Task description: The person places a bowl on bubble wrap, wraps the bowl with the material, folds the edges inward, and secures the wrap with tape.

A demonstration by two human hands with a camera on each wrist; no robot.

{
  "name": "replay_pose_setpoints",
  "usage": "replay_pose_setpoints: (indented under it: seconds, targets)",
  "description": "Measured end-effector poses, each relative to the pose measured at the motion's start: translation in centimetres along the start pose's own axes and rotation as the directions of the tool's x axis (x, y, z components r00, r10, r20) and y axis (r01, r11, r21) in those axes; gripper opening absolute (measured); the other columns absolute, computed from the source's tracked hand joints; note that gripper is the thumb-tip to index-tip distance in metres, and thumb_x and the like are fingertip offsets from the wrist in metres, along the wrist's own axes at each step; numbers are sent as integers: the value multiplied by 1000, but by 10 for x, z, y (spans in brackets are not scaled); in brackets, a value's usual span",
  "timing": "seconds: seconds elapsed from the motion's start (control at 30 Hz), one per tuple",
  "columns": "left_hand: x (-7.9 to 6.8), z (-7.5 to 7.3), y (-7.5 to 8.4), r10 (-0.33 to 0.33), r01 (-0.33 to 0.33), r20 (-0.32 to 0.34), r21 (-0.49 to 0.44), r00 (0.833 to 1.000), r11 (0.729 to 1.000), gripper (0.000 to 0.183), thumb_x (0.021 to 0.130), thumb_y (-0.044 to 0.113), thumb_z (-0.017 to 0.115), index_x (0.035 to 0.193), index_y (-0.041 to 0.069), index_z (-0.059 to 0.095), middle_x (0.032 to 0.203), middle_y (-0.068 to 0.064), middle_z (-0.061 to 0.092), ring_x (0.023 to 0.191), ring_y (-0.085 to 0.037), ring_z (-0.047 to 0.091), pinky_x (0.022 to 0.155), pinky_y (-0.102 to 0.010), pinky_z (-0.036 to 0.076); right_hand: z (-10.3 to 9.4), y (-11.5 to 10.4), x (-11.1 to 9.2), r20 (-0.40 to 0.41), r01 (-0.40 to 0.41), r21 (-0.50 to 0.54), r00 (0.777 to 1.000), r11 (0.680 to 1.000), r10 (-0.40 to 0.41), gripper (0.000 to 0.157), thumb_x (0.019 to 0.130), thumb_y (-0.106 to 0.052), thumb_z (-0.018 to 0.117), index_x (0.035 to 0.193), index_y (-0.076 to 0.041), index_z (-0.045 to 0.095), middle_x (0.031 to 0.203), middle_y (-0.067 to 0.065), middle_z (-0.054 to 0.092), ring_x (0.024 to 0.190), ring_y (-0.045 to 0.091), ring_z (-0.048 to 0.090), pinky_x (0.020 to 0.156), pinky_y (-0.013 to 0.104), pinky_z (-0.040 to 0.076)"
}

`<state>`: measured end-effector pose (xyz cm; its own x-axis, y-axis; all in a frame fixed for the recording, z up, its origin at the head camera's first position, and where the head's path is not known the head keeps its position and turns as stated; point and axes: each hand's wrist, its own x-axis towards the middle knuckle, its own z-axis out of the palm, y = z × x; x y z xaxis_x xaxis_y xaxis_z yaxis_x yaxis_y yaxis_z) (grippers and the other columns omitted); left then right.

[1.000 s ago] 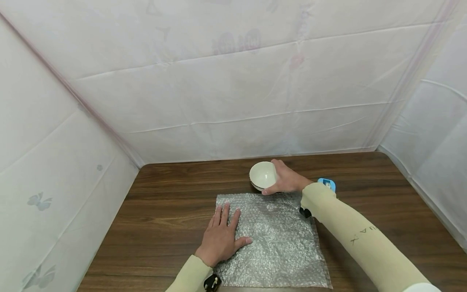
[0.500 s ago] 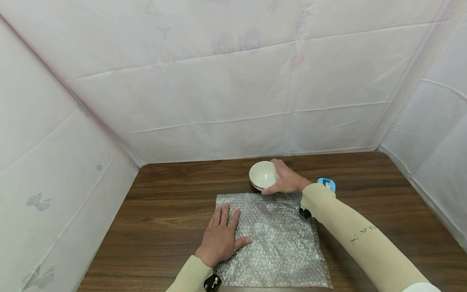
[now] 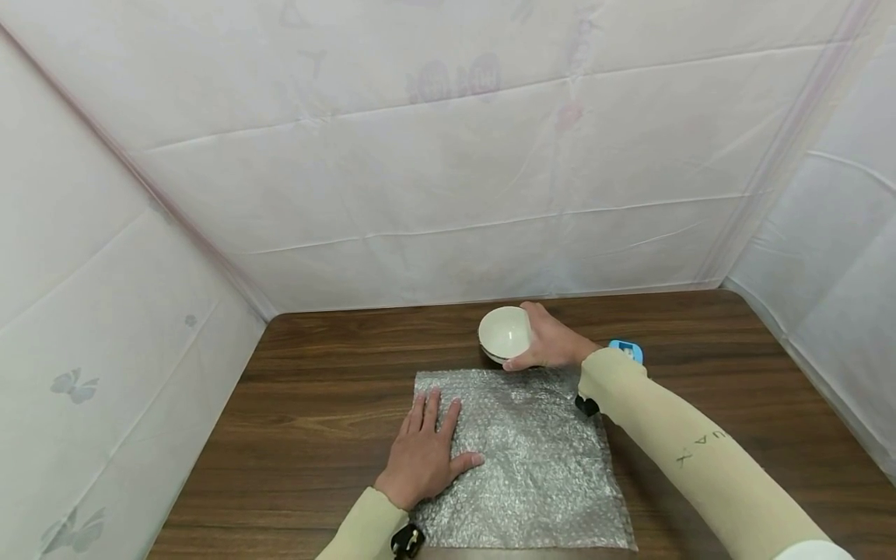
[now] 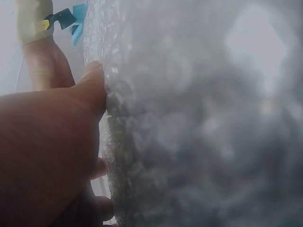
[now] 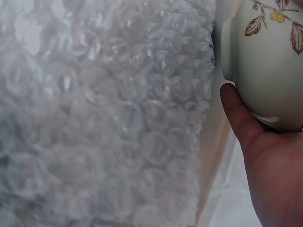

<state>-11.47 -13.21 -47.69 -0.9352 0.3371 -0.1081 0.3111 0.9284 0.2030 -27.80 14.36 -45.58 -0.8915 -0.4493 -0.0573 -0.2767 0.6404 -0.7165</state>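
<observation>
A sheet of bubble wrap point(image 3: 532, 467) lies flat on the wooden table, and my left hand point(image 3: 421, 459) rests on its left side, fingers straight and spread. Just past the sheet's far edge is a small white bowl point(image 3: 504, 334), its opening facing up. My right hand point(image 3: 551, 342) grips the bowl from the right, thumb on the near side; the other fingers are largely hidden behind it. Up close in the right wrist view, the bowl point(image 5: 265, 71) shows brown leaves and yellow berries on its outside, with the thumb point(image 5: 239, 113) against it near the foot.
A light blue object point(image 3: 626, 352) sits on the table beyond my right forearm, partly covered by the sleeve. The brown wooden table point(image 3: 315, 435) backs onto a white sheet wall point(image 3: 420, 194), with more white sheeting at both sides.
</observation>
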Motion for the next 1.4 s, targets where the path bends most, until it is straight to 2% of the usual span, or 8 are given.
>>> replay_pose_setpoints:
  seconds: [0.2, 0.47, 0.7, 0.9, 1.4]
  targets:
    - [1, -1, 0, 3, -3, 1, -2, 1000, 1000, 88, 96, 66, 61, 160, 9, 42, 169, -28, 27, 158, -49, 25, 123, -61, 33, -5, 0, 1, 2, 17, -11, 1000, 1000, -17, 117, 75, -43, 93, 157, 4, 24, 150, 27, 39, 126, 38, 55, 101, 55, 52]
    - [2, -1, 0, 0, 0, 9, -6, 1000, 1000, 88, 96, 66, 61, 160, 9, 42, 169, -28, 27, 158, -49, 25, 123, -61, 33, -7, 1, -1, 16, 0, 3, 1000, 1000, 0, 123, 75, -44, 92, 161, 4, 18, 157, 29, 33, 131, 41, 52, 104, 57, 49]
    - [2, 0, -1, -2, 2, 11, -7, 1000, 1000, 88, 96, 66, 61, 160, 9, 42, 169, -28, 27, 158, -49, 25, 123, -61, 34, -7, 1, 0, 20, 8, 16, 1000, 1000, -9, 120, 74, -43, 93, 159, 3, 23, 152, 25, 39, 128, 38, 53, 102, 55, 50]
    - [4, 0, -3, -6, 6, 15, 1, 1000, 1000, 88, 96, 66, 60, 160, 9, 41, 169, -27, 27, 158, -49, 25, 123, -61, 34, -10, 0, 0, 21, 19, -8, 1000, 1000, -19, 119, 75, -46, 92, 159, 1, 22, 154, 26, 37, 127, 38, 55, 99, 55, 52]
    - [11, -2, -8, -7, 7, 31, 4, 999, 1000, 86, 96, 65, 61, 159, 9, 44, 168, -28, 28, 156, -51, 27, 122, -62, 34, -16, -7, 3, 20, 26, -12, 999, 1000, -26, 120, 74, -43, 94, 160, 2, 23, 155, 24, 38, 131, 38, 54, 105, 56, 50]
